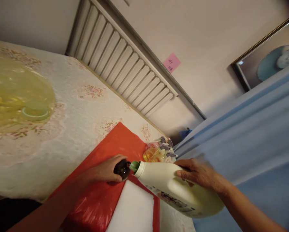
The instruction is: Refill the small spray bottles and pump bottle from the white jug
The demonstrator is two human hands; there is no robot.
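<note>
A firm grip is kept by the right hand (197, 174) on the handle side of a large cream detergent jug (178, 190), fingers closed over its upper edge in the lower middle of the frame. The jug is tilted nearly flat, its green spout (134, 166) pointing left and touching, or all but touching, the mouth of a small dark bottle (122, 169). That bottle is clasped by the left hand (106, 170), whose fingers are curled around its far side, just left of centre at the bottom of the frame. Whether liquid is passing between the two cannot be told.

Both hands are held above a red plastic sheet (115, 145) spread on a pale surface with a floral cloth (74, 106). A white pad (135, 209) lies on the red sheet directly below the spout. Just beyond the jug, right of centre, a clear container of yellow liquid (155, 155) is seen beside some grey clips (165, 145). A blurred yellow translucent object (16, 93) fills the left edge of the frame. A white slatted panel (125, 61) leans along the wall at the upper middle, a pink note (171, 62) is stuck on the wall beside it, and blue cloth (250, 135) covers the right side.
</note>
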